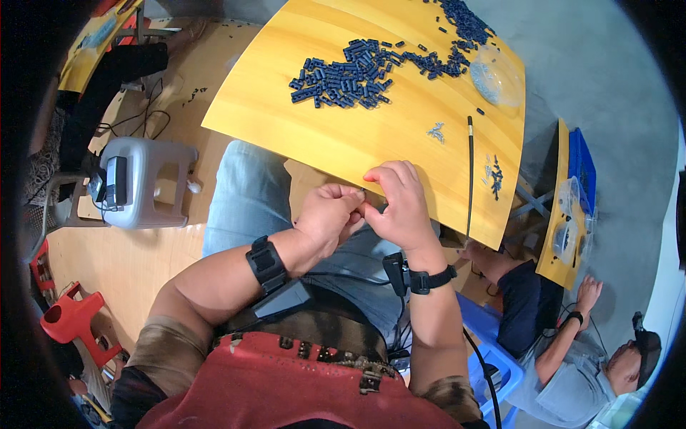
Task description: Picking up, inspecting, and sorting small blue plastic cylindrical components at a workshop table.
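At the near edge of the yellow tabletop (pixel 286 136), my left hand (pixel 330 214) pinches something small and dark, mostly hidden by the fingertips. My right hand (pixel 401 204) meets it there: its thumb tip touches beside the left fingertips, while the index finger is bent and held apart from the thumb. Beyond my hands is a loose heap of small dark-blue cylindrical pieces (pixel 343 77). A little cluster of silver pieces (pixel 436 131) lies right of my right hand. Past it rests a thin black rod (pixel 470 179), with small dark pieces (pixel 496 177) and silver ones beside it.
A clear round dish (pixel 493 79) holding small silver pieces stands at the table's right edge, near a second dark heap (pixel 466 21). On the floor at left are a grey stool (pixel 146 182) and a red stool (pixel 75 322). Another person (pixel 564 379) sits at lower right.
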Available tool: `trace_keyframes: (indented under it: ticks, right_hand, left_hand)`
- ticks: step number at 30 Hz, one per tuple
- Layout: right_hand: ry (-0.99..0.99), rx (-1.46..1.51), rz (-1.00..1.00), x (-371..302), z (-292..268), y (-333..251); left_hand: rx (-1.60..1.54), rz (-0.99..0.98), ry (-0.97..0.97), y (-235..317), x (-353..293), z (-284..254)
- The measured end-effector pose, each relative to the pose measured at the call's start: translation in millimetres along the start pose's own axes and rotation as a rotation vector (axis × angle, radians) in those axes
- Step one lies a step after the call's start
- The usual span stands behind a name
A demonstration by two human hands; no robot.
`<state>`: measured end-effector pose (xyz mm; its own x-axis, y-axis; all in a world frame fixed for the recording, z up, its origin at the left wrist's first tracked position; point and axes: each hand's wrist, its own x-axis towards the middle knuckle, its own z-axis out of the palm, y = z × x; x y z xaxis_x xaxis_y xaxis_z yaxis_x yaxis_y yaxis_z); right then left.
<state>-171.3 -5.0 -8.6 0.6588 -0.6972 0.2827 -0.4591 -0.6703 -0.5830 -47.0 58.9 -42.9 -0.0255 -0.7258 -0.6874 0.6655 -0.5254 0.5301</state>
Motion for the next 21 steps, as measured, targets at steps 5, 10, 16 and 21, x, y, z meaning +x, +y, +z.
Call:
trace_keyframes:
  ticks: [5,10,16,21]
  right_hand:
    - [0.038,-0.071,0.053,-2.0,-5.2,-5.6]
    - [-0.01,-0.159,0.044,7.1,-8.4,-6.6]
    - [-0.056,-0.2,0.078,11.2,-10.0,-9.3]
    - [-0.068,-0.131,0.023,9.2,-6.2,3.1]
  left_hand:
    - [-0.018,0.044,-0.022,3.8,-5.3,7.0]
    - [-0.046,-0.043,-0.097,9.6,-4.5,-0.4]
    - [-0.034,-0.049,-0.119,6.3,-2.8,-1.9]
    - [-0.115,-0.039,-0.092,4.2,-5.1,2.4]
